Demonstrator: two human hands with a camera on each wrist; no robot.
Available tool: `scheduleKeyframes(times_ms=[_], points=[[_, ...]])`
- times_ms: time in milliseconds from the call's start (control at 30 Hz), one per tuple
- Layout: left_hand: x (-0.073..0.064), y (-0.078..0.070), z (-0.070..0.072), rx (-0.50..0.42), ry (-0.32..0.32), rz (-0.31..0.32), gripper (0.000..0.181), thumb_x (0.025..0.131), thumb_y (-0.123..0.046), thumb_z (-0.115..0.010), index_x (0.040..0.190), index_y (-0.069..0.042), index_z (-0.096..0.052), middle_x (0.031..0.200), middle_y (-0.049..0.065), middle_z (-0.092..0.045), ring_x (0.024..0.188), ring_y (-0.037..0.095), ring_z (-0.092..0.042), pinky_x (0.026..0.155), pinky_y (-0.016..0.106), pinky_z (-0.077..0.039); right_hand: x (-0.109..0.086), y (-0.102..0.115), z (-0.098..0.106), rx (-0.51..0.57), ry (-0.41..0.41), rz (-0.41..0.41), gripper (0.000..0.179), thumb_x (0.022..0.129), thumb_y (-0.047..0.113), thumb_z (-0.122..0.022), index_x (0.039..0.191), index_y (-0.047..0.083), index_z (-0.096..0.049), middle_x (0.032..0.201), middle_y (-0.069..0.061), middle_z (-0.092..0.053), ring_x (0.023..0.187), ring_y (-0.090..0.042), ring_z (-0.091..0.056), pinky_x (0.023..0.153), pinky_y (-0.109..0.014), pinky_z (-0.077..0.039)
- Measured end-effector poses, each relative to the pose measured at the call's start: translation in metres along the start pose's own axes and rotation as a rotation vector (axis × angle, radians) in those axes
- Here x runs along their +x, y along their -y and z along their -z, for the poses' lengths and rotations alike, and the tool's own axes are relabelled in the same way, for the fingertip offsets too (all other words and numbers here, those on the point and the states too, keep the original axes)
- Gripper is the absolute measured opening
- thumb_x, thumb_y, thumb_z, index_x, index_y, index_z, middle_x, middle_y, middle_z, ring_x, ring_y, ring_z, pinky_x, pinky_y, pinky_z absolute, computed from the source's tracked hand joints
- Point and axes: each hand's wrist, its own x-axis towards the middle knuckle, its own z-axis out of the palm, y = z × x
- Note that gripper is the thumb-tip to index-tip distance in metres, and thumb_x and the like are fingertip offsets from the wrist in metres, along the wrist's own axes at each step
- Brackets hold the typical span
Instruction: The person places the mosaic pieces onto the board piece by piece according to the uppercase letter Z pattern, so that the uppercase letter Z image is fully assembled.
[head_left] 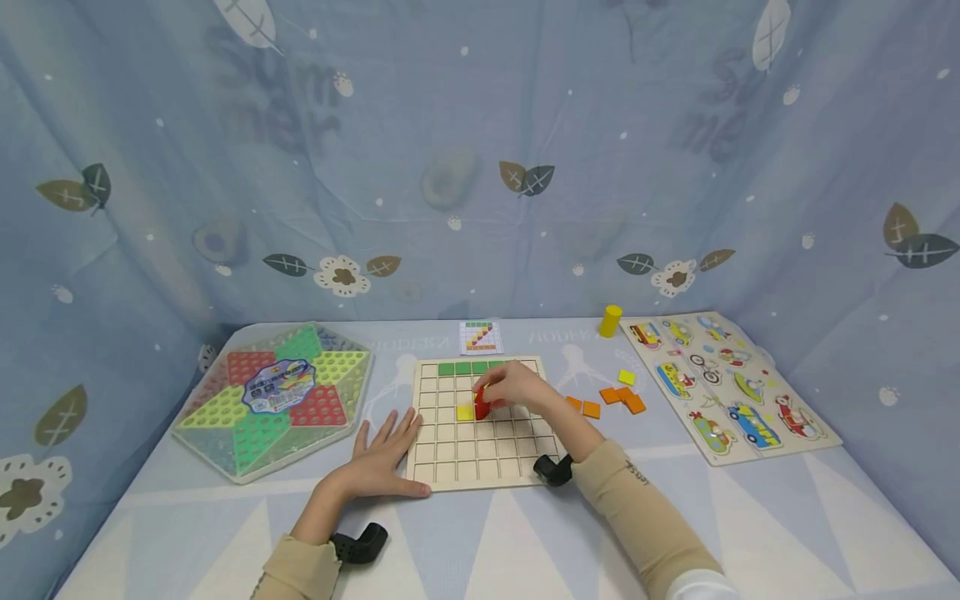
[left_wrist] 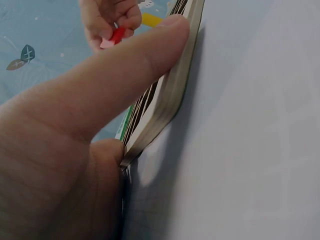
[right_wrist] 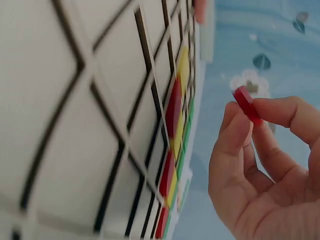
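A wooden grid board (head_left: pixel 483 467) lies on the table, with a row of green tiles (head_left: pixel 462 368) along its far side. My right hand (head_left: pixel 521 387) is over the board, pinching a red tile (right_wrist: pixel 246 105) between thumb and fingertips. A yellow tile (head_left: pixel 465 412) sits in a square left of that hand. More red tiles (right_wrist: pixel 173 107) and yellow tiles (right_wrist: pixel 183 67) show in the right wrist view; the hand hides most of them in the head view. With fingers spread, my left hand (head_left: pixel 381 465) rests at the board's near left corner, its thumb touching the edge.
Orange tiles (head_left: pixel 591 410) and a yellow tile (head_left: pixel 626 377) lie right of the board. Behind it is a pattern card (head_left: pixel 481 337). A yellow cylinder (head_left: pixel 611 322) stands near a vehicle puzzle board (head_left: pixel 723 383). On the left lies a hexagonal game board (head_left: pixel 292 400).
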Motion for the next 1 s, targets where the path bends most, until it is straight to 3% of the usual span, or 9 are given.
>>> scheduleKeyframes(times_ms=[133,267,500,767,833,1000], points=[[0.0,0.0,0.0,0.019,0.0,0.001,0.112,0.068,-0.063,-0.068,0.149,-0.007,-0.014,0.155,0.01,-0.005,0.141,0.034,0.004,0.103,0.061,0.013,0.006,0.003,-0.019,-0.039,0.024,-0.004,0.007,0.078,0.003,-0.069,0.085,0.003,-0.069,0.084,-0.006,-0.066,0.068,-0.014,-0.061,0.065,-0.028,-0.053],[0.0,-0.001,0.0,0.015,0.001,-0.002,0.112,0.068,-0.063,-0.068,0.149,-0.007,-0.014,0.155,0.01,-0.005,0.141,0.034,0.004,0.103,0.061,0.012,0.009,0.0,-0.028,-0.123,0.008,0.002,0.006,0.075,0.003,-0.073,0.078,0.003,-0.068,0.076,-0.002,-0.064,0.062,-0.011,-0.059,0.058,-0.023,-0.051],[-0.001,-0.001,0.0,0.014,0.004,0.002,0.111,0.068,-0.062,-0.069,0.149,-0.007,-0.015,0.155,0.01,-0.006,0.141,0.035,0.004,0.104,0.061,0.013,0.005,-0.003,-0.028,-0.154,-0.023,-0.003,0.006,0.074,0.002,-0.073,0.072,0.002,-0.067,0.075,-0.004,-0.064,0.058,-0.013,-0.06,0.058,-0.028,-0.054],[-0.001,-0.001,0.002,-0.003,0.005,-0.005,0.11,0.069,-0.061,-0.069,0.149,-0.007,-0.015,0.155,0.01,-0.005,0.141,0.035,0.005,0.103,0.061,0.013,0.009,0.002,-0.031,-0.331,-0.014,0.05,0.01,0.075,0.011,-0.076,0.067,0.009,-0.069,0.069,0.003,-0.063,0.059,-0.011,-0.054,0.055,-0.023,-0.044],[-0.001,-0.002,0.003,-0.012,0.006,-0.009,0.11,0.07,-0.06,-0.069,0.149,-0.007,-0.014,0.155,0.01,-0.004,0.141,0.034,0.006,0.103,0.06,0.013,0.01,0.002,-0.031,-0.326,-0.014,0.05,0.009,0.075,0.011,-0.075,0.069,0.009,-0.07,0.071,0.002,-0.064,0.06,-0.011,-0.055,0.055,-0.023,-0.045],[-0.002,-0.002,0.003,-0.007,0.01,-0.012,0.11,0.07,-0.06,-0.069,0.149,-0.007,-0.013,0.155,0.01,-0.004,0.141,0.034,0.006,0.104,0.06,0.014,0.011,0.003,-0.02,-0.167,-0.04,-0.006,0.004,0.079,0.007,-0.071,0.082,0.005,-0.072,0.081,-0.004,-0.066,0.065,-0.014,-0.061,0.062,-0.028,-0.053]])
